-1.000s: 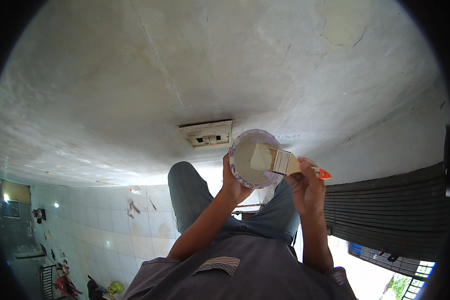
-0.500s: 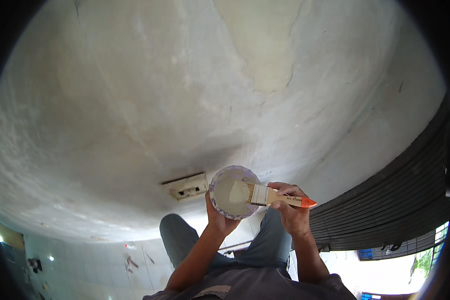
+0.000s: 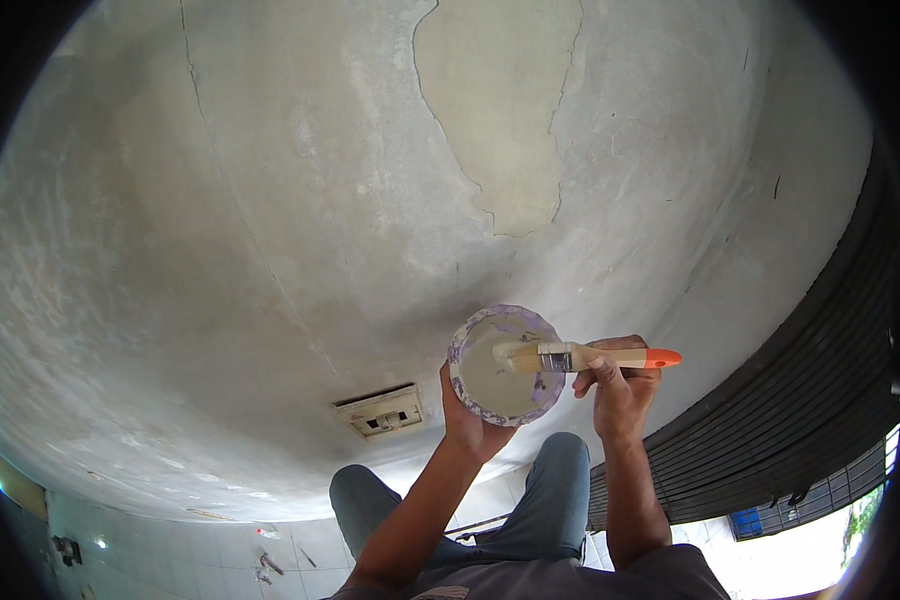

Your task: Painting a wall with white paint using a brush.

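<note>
In my left hand (image 3: 470,422) is a round paint pot (image 3: 458,385), its rim crusted with white and purple paint and pale paint inside. The fingers wrap round its near left side and underside. My right hand (image 3: 622,385) grips a flat paintbrush (image 3: 620,358) by its wooden handle, which ends in an orange tip. The brush lies almost level across the pot's right rim. Its paint-coated bristles are over the middle of the pot; I cannot tell whether they touch the paint.
Ahead stands a grey plastered wall (image 3: 300,180) with a smooth yellowish patch (image 3: 500,110) edged by cracks. A switch plate (image 3: 382,411) sits low on it, left of the pot. Dark slatted shutters (image 3: 770,400) curve along the right. Small tools (image 3: 268,568) lie on the tiled floor (image 3: 210,550).
Both hands, with the pot and brush, have moved up and to the right in view. The brush has turned from slanting down rightward to nearly level. The wall patch now shows lower.
</note>
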The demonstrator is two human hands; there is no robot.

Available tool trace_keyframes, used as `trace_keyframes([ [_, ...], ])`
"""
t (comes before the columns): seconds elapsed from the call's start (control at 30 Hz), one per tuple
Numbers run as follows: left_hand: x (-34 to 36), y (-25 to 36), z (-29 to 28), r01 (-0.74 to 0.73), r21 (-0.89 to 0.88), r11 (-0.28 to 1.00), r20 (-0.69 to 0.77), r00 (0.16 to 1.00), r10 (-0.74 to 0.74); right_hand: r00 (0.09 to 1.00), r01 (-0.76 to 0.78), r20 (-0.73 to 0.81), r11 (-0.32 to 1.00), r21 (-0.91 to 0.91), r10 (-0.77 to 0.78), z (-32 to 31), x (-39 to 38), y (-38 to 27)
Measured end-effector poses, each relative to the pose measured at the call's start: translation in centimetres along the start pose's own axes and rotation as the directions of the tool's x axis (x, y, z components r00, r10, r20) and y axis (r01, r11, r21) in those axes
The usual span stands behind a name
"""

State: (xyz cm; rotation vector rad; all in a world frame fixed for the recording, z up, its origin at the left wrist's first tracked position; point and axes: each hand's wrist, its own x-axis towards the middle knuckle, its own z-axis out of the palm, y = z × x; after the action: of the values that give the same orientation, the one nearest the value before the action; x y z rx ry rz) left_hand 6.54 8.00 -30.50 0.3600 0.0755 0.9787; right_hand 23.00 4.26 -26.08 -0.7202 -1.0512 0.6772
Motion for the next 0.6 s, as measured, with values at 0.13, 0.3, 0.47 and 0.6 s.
trace_keyframes([
  [0.13,0.5,0.0,0.6,-0.026,0.014,1.0,-0.1,0.995,0.028,0.997,-0.061,-0.055,0.998,0.032,0.063,-0.1,-0.2,0.6],
  [0.3,0.8,0.2,0.1,-0.041,0.034,0.999,0.016,0.999,0.041,0.927,-0.302,-0.092,0.87,0.388,0.363,-0.6,-0.3,1.4],
  [0.47,1.2,-0.1,0.1,-0.039,0.02,0.999,-0.066,0.997,0.04,0.851,-0.369,-0.078,0.696,0.615,0.52,-1.0,-0.8,2.7],
  [0.6,1.2,-0.2,0.1,-0.011,0.016,1.0,-0.021,1.0,0.011,0.833,-0.433,0.008,0.643,0.632,0.553,-0.7,-1.1,3.0],
])
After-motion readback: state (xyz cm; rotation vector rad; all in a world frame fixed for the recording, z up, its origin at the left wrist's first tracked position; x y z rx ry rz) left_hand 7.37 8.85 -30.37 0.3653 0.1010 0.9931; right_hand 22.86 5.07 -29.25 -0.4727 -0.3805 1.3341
